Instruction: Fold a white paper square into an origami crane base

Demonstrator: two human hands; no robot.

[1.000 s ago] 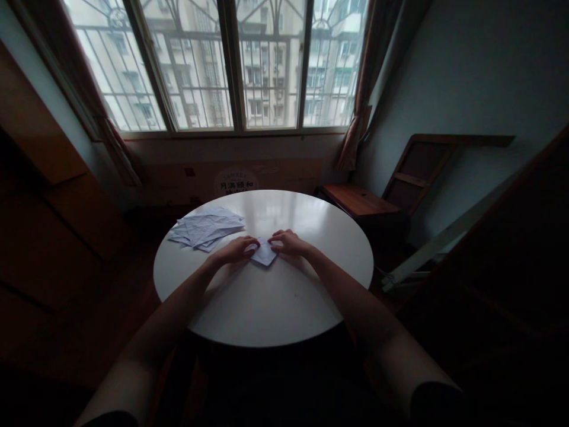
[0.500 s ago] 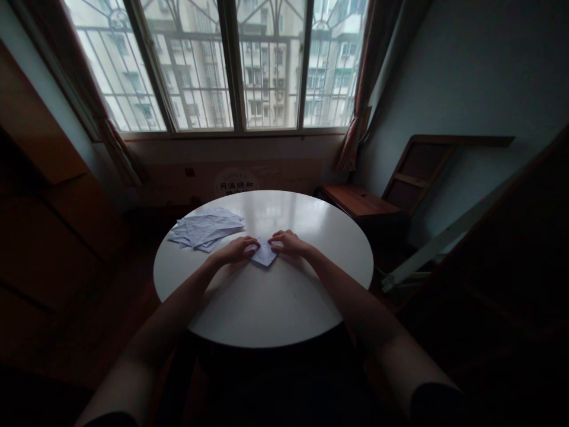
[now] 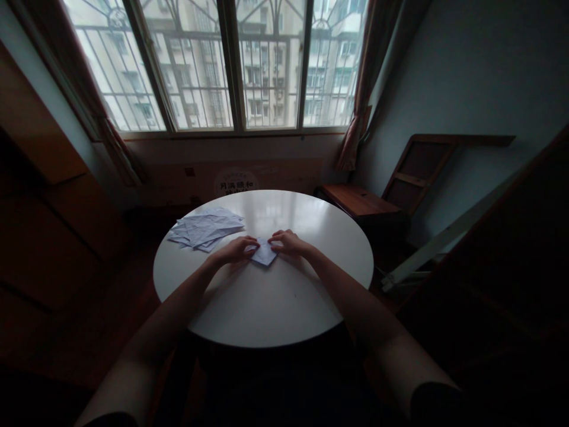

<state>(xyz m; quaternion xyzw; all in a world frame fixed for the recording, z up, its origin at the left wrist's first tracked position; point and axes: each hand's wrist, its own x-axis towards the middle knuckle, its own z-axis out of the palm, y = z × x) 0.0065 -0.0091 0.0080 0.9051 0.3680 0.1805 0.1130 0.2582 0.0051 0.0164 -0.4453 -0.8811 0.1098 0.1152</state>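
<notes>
A small folded piece of white paper [image 3: 264, 255] lies near the middle of the round white table [image 3: 275, 308]. My left hand [image 3: 235, 249] presses on its left edge with curled fingers. My right hand [image 3: 288, 242] pinches its right corner, fingers bent together. Both forearms reach in from the bottom of the view. Parts of the paper under the fingertips are hidden.
A loose pile of white paper sheets [image 3: 204, 229] lies on the table's far left. Behind the table are a barred window [image 3: 231, 65], a brown cardboard box [image 3: 235, 178] and a low wooden stand [image 3: 355, 200] at the right. Dark wooden furniture [image 3: 40, 196] lines the left.
</notes>
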